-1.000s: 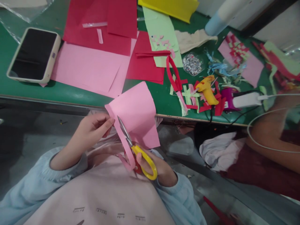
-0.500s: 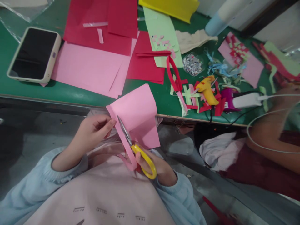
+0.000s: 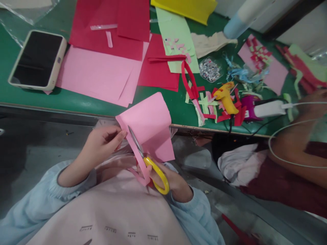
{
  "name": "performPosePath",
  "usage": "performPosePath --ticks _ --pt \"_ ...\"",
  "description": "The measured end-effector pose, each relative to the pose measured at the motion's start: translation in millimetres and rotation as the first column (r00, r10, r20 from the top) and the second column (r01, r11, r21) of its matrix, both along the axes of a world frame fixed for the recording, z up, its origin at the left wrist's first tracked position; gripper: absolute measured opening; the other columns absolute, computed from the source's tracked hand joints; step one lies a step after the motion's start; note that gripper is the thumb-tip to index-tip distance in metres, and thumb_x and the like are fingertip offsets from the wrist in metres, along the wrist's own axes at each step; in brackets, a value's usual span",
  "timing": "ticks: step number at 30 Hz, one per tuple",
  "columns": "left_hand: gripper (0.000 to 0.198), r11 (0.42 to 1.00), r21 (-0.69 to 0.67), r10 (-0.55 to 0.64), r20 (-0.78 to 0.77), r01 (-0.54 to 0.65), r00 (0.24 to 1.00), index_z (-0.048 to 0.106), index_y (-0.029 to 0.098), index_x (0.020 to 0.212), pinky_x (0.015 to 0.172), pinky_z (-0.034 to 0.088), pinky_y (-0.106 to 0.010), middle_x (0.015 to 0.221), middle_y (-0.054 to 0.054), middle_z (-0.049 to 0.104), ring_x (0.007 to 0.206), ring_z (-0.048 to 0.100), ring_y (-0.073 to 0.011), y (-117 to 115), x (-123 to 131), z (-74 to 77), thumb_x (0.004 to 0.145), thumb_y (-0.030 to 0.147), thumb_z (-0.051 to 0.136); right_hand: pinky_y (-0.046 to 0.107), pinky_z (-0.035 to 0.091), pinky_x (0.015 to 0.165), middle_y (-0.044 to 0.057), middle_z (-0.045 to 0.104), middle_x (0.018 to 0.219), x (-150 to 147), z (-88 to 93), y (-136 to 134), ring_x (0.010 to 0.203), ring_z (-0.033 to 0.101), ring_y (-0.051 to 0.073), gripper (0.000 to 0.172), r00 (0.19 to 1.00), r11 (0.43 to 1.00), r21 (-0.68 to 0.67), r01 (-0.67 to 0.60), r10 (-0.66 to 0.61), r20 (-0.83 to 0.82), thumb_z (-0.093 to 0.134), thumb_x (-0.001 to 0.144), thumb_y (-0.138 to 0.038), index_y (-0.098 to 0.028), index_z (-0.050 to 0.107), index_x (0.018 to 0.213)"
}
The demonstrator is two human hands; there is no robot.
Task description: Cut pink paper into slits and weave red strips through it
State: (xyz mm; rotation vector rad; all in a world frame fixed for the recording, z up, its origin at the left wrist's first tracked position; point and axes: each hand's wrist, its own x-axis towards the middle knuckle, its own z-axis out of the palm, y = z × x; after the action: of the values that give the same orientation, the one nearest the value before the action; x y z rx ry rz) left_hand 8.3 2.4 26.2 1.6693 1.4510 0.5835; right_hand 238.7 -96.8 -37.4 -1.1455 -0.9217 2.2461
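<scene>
My left hand (image 3: 108, 139) pinches the left edge of a pink sheet of paper (image 3: 148, 117) between thumb and fingers. Around the yellow handles of a pair of scissors (image 3: 156, 175) my right hand (image 3: 170, 177) is closed. The scissors' blades lie over the sheet and point up and left, close to my left fingertips. A narrow pink strip (image 3: 139, 158), partly cut from the sheet's left side, curls down beside the handles. The sheet bends over in front of the table edge, above my lap. Some fingers of my right hand are hidden behind the scissors and paper.
On the green table (image 3: 89, 100) lie a phone (image 3: 35, 59), pink paper (image 3: 97, 73), red paper (image 3: 107, 30) and a light green sheet (image 3: 176, 30). A yellow glue gun (image 3: 226, 98) rests on paper scraps beside a tub of googly eyes (image 3: 209, 69). Another person's arm (image 3: 293, 139) is at right.
The scissors' handles have shifted very slightly left, with the blades still along the strip. My left hand and the sheet are nearly unchanged.
</scene>
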Motion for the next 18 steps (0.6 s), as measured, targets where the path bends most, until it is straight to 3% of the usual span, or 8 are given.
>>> performPosePath --ticks 6,9,14,18 --pt "0.04 1.0 -0.005 0.006 0.006 -0.006 1.0 0.051 0.018 0.055 0.045 0.032 -0.02 0.047 0.005 0.047 0.045 0.042 -0.0081 -1.1 -1.3 -0.5 0.09 0.039 0.052 0.044 0.043 0.114 0.006 0.06 0.119 4.6 -8.1 -4.6 0.123 0.053 0.019 0.039 0.999 0.998 0.043 0.051 -0.052 0.01 0.061 0.092 -0.043 -0.021 0.06 0.125" --pt "0.041 1.0 -0.001 0.003 0.016 -0.003 1.0 0.051 0.018 0.055 0.044 0.032 -0.02 0.047 0.005 0.047 0.044 0.041 -0.0082 -0.9 -1.0 0.3 0.089 0.04 0.052 0.037 0.043 0.113 0.005 0.06 0.115 3.2 -13.5 -3.5 0.121 0.054 0.016 0.041 0.999 0.999 0.003 0.041 -0.041 -0.012 0.061 0.092 -0.044 -0.023 0.058 0.127" --pt "0.041 1.0 -0.008 0.015 0.021 -0.015 1.0 0.051 0.018 0.055 0.044 0.032 -0.02 0.046 0.005 0.048 0.043 0.041 -0.0084 -0.4 0.7 1.6 0.089 0.041 0.052 0.034 0.051 0.102 0.002 0.058 0.099 -6.3 -9.4 5.1 0.104 0.06 0.014 0.04 0.999 1.0 -0.015 -0.007 0.006 -0.032 0.044 0.099 -0.053 -0.023 0.058 0.12" --pt "0.041 1.0 -0.014 0.015 0.022 -0.015 1.0 0.05 0.018 0.055 0.045 0.032 -0.02 0.047 0.005 0.047 0.044 0.042 -0.0083 -0.6 0.7 1.4 0.089 0.041 0.053 0.03 0.053 0.09 0.001 0.056 0.096 -6.8 2.8 9.5 0.087 0.057 0.013 0.043 0.999 0.999 0.039 -0.033 0.034 -0.028 0.066 0.088 -0.054 -0.025 0.056 0.119"
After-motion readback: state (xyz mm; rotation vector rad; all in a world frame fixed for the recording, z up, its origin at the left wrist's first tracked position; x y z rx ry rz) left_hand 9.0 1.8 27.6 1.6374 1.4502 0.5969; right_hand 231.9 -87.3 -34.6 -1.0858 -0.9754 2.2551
